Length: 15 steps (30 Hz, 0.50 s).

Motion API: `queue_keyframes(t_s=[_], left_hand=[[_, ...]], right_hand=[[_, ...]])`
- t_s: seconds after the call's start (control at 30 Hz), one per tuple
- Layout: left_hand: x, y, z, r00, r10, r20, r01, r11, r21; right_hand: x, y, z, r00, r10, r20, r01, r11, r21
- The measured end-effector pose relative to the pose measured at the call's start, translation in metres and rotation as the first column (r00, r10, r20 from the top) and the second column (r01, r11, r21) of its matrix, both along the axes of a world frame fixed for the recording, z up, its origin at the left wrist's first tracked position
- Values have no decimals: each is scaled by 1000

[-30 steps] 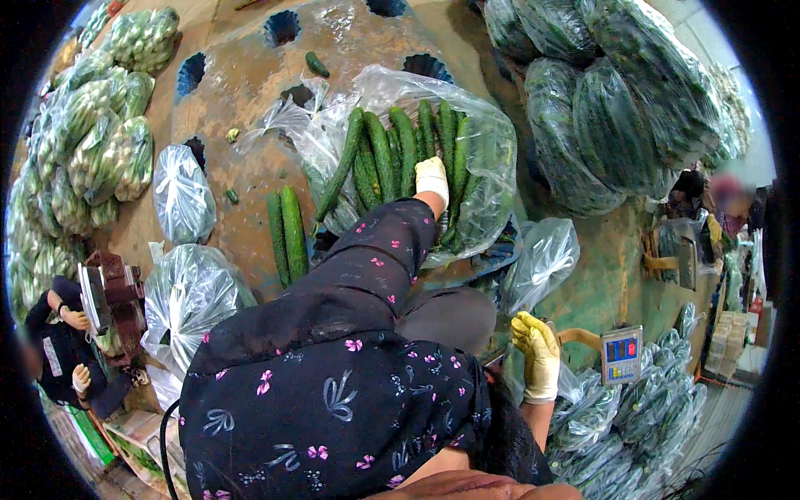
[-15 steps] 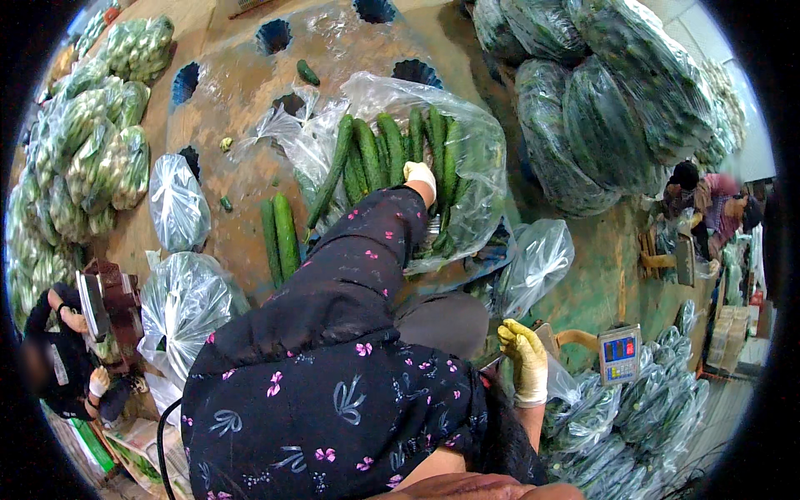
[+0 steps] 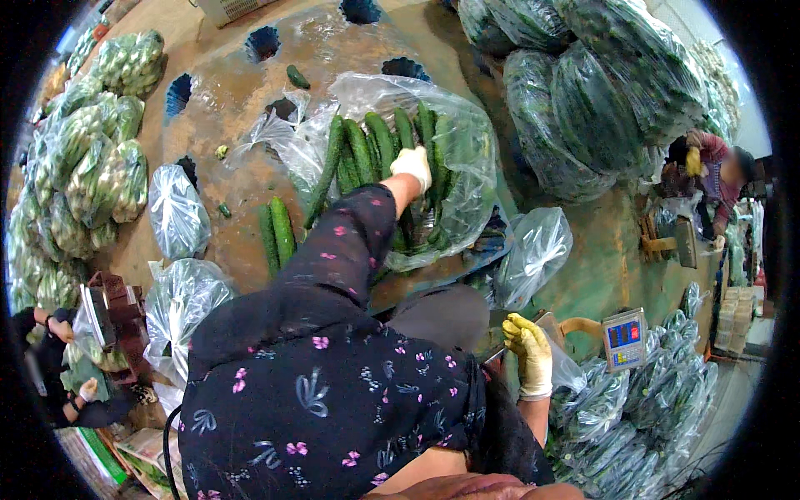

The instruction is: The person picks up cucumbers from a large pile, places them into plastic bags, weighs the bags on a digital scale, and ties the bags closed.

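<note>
Several long dark green cucumbers [image 3: 334, 167] lie side by side in a spread clear plastic bag [image 3: 467, 125]. My left hand [image 3: 412, 169], in a white glove, reaches into the bag from the near side. Its fingers are closed on a cucumber [image 3: 403, 127], whose near part they hide. My right hand [image 3: 529, 357], in a glove with yellow fingers and a pale palm, is raised at my right side. Those fingers are curled together, and nothing shows in them. Left of the bag, two loose cucumbers [image 3: 282, 230] lie on the brown surface.
Blue-lined holes [image 3: 262, 43] dot the far surface. Large bags of cucumbers [image 3: 596, 108] are piled at far right. A digital scale display [image 3: 624, 340] and more bagged cucumbers [image 3: 596, 408] are at near right. Bagged pale vegetables [image 3: 92, 167] line the left. Other people [image 3: 708, 179] work at both sides.
My left hand has moved slightly left and farther into the bag. My right hand stays raised, fingers curled. At the right, the other person's posture has changed.
</note>
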State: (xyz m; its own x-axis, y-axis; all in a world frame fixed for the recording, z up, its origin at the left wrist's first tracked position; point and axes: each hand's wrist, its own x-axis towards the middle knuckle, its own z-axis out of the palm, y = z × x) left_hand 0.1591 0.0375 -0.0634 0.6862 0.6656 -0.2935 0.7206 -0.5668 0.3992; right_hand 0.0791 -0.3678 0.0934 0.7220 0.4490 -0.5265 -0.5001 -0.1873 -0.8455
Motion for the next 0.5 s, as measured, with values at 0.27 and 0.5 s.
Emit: queue_keyframes(t_s=[0.27,0.5], left_hand=[[-110,13,101,737,514,439,173,484,-858],[-210,-47,117,706,573,417,542,-59,-838]], right_hand=[[0,15,4,997,54,62,-57,997,52],[3,62,43,970,207,127,-214,976,47]])
